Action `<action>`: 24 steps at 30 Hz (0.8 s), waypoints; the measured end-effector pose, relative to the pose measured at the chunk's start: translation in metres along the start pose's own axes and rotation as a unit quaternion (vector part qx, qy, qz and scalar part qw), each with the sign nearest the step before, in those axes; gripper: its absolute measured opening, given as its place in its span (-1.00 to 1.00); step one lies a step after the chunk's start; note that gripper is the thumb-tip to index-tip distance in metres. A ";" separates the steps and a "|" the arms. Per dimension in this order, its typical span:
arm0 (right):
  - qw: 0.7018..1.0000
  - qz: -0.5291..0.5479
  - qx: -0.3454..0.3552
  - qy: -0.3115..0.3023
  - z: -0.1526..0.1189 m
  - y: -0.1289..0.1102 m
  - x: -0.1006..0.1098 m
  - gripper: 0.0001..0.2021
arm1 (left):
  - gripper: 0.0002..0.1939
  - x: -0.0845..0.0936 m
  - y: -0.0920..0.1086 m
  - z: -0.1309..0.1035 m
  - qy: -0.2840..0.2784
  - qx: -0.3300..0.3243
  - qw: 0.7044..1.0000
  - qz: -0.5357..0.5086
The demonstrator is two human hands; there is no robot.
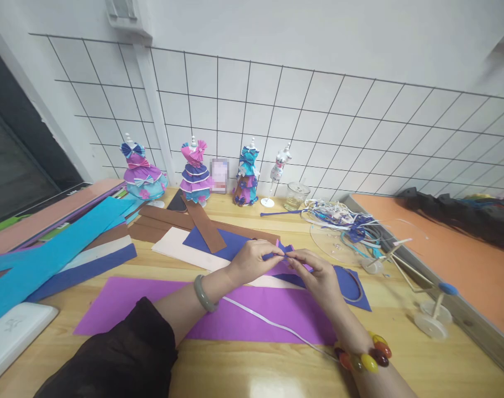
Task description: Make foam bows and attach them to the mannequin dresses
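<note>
My left hand (254, 261) and my right hand (317, 272) meet over the middle of the table. Thumb and forefinger of each pinch a small folded piece of dark blue and purple paper (284, 247) between them. Whether it is crepe paper or thin cloth I cannot tell for sure. Under my forearms lies a wide purple sheet (272, 315), crossed by a thin white cord (262, 316). Dark blue (219, 243), cream (173, 249) and brown strips (204, 224) overlap just behind my left hand. A blue sheet (362, 298) shows past my right hand.
Mini dress forms in paper dresses (144, 177) stand along the grid wall, beside a bare form (279, 166) and a glass cup (297, 194). Tangled ribbons (339, 215) and wooden-stick stands (434, 318) lie right. Turquoise strips (65, 249) and a white device (17, 337) sit left.
</note>
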State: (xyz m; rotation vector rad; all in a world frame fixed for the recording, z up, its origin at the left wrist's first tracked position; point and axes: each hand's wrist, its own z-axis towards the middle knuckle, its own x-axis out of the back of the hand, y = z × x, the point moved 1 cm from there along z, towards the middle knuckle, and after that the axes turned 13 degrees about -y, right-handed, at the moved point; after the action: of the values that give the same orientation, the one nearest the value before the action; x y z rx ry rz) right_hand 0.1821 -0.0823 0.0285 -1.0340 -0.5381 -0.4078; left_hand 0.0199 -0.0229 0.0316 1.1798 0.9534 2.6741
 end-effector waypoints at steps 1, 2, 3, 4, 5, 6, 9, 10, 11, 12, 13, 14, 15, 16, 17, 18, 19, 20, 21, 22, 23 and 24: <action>1.000 0.001 -0.002 0.003 0.000 0.000 0.000 -0.85 | -0.86 0.000 0.000 0.000 0.001 -0.004 1.000 0.001; 1.000 0.002 -0.007 0.007 0.000 0.001 0.000 -0.85 | -0.86 0.000 0.000 0.000 0.003 -0.007 1.000 0.001; 1.000 0.003 -0.016 0.010 -0.001 0.001 0.000 -0.85 | -0.87 -0.001 0.000 -0.001 0.007 -0.010 1.000 -0.002; 1.000 0.005 -0.026 0.015 -0.001 0.002 0.000 -0.85 | -0.87 -0.001 0.000 -0.001 0.011 -0.009 1.000 -0.005; 0.999 0.007 -0.036 0.020 -0.001 0.002 0.000 -0.85 | -0.88 -0.001 0.000 -0.001 0.015 -0.006 1.000 -0.009; 0.999 0.009 -0.043 0.024 -0.001 0.002 0.000 -0.84 | -0.88 -0.001 0.000 -0.001 0.018 -0.002 1.000 -0.012; 0.998 0.015 -0.047 0.036 -0.002 0.003 0.001 -0.84 | -0.89 0.000 0.000 0.000 0.025 0.011 0.999 -0.022; 0.998 0.020 -0.049 0.037 -0.002 0.003 0.001 -0.84 | -0.89 0.000 0.001 0.000 0.029 0.013 0.999 -0.026; 0.997 0.028 -0.052 0.040 -0.002 0.004 0.001 -0.84 | -0.90 0.000 0.001 0.000 0.033 0.014 0.999 -0.032; 0.997 0.038 -0.057 0.044 -0.003 0.005 0.001 -0.84 | -0.90 0.000 0.001 0.000 0.037 0.015 0.998 -0.039; 0.996 0.049 -0.064 0.048 -0.003 0.006 0.000 -0.84 | -0.90 0.000 0.001 0.000 0.041 0.015 0.998 -0.047; 0.994 0.062 -0.071 0.052 -0.003 0.007 0.000 -0.84 | -0.90 0.000 0.001 0.000 0.044 0.016 0.997 -0.055; 0.993 0.074 -0.078 0.056 -0.003 0.009 0.000 -0.83 | -0.90 0.000 0.001 0.000 0.045 0.020 0.997 -0.064; 0.991 0.086 -0.083 0.059 -0.002 0.010 0.000 -0.83 | -0.90 -0.001 0.001 0.000 0.045 0.027 0.996 -0.075; 0.990 0.096 -0.088 0.061 -0.002 0.011 -0.001 -0.83 | -0.89 -0.001 0.001 0.000 0.045 0.036 0.995 -0.086; 0.988 0.105 -0.092 0.064 -0.002 0.011 -0.001 -0.83 | -0.89 -0.001 0.001 0.000 0.044 0.046 0.993 -0.100; 0.987 0.112 -0.095 0.068 -0.002 0.011 -0.001 -0.82 | -0.88 0.000 0.002 0.000 0.042 0.055 0.991 -0.115; 0.986 0.118 -0.097 0.072 -0.001 0.010 -0.001 -0.82 | -0.87 0.000 0.002 0.001 0.039 0.063 0.989 -0.130; 0.985 0.122 -0.099 0.075 -0.001 0.009 0.000 -0.82 | -0.87 0.000 0.002 0.001 0.038 0.069 0.986 -0.144; 0.984 0.127 -0.101 0.078 -0.001 0.008 0.000 -0.83 | -0.86 0.000 0.003 0.001 0.038 0.073 0.984 -0.156; 0.983 0.130 -0.101 0.079 -0.001 0.007 0.000 -0.83 | -0.86 0.000 0.003 0.001 0.038 0.077 0.983 -0.164; 0.982 0.134 -0.102 0.080 -0.001 0.006 0.001 -0.83 | -0.85 0.000 0.003 0.001 0.039 0.081 0.981 -0.170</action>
State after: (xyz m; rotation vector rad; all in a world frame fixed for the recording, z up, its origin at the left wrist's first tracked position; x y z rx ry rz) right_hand 0.1860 -0.0802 0.0247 -1.2404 -0.2108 -0.3070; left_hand 0.0213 -0.0245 0.0334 0.8474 1.2768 2.4217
